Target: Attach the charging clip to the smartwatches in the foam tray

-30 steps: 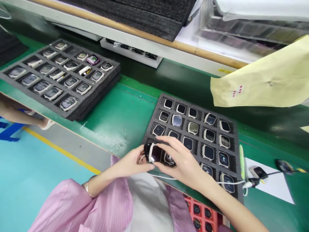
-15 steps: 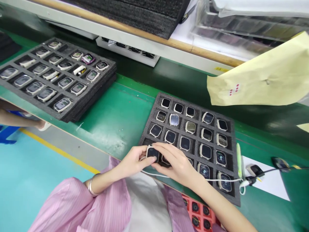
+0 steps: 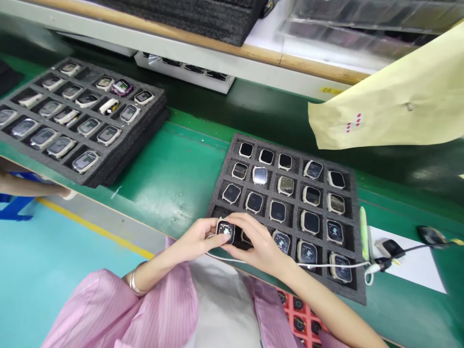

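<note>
Between both hands is a smartwatch case (image 3: 225, 232) without a strap, its screen lit with small white markings. My left hand (image 3: 201, 238) pinches it from the left, thumb over the lower part of the screen. From the right, my right hand (image 3: 255, 241) curls its fingers along the top and right edges. A white cable (image 3: 329, 265) runs from the left hand, under the right forearm, to a connector on the right. Below the hands lies a dark foam tray (image 3: 223, 164) with several watch cases in its square pockets; some screens are lit, others dark.
Another stack of foam trays (image 3: 123, 159) holding watches stands at the left. A green pen (image 3: 364, 232) and a white sheet (image 3: 424, 268) lie right of the tray. Yellow paper (image 3: 384, 111) hangs at the upper right. A red tray (image 3: 308, 319) sits below the bench edge.
The screen of the held watch has gone from dark to lit. Both hands keep their hold on it, while the camera view has shifted slightly.
</note>
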The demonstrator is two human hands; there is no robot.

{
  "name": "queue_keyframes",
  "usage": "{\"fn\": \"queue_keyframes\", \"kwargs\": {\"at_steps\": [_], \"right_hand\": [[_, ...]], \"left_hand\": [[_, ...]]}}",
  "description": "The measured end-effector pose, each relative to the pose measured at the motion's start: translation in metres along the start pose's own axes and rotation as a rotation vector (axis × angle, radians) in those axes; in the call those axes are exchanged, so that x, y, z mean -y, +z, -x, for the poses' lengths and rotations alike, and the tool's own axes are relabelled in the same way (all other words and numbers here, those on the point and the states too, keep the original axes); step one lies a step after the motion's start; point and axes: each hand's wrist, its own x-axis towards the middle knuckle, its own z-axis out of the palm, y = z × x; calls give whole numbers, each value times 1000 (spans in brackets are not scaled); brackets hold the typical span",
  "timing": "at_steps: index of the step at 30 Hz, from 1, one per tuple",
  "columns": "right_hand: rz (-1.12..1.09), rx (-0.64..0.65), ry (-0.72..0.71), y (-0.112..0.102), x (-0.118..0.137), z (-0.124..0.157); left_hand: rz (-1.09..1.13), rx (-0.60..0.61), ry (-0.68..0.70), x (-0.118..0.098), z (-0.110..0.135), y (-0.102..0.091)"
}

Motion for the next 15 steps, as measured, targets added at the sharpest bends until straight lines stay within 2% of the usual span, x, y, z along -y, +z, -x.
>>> {"fn": "queue_keyframes", "kwargs": {"at_steps": [15], "right_hand": [[90, 19, -5, 1, -1, 5]], "left_hand": [[-40, -43, 2, 2, 2, 1]]}}
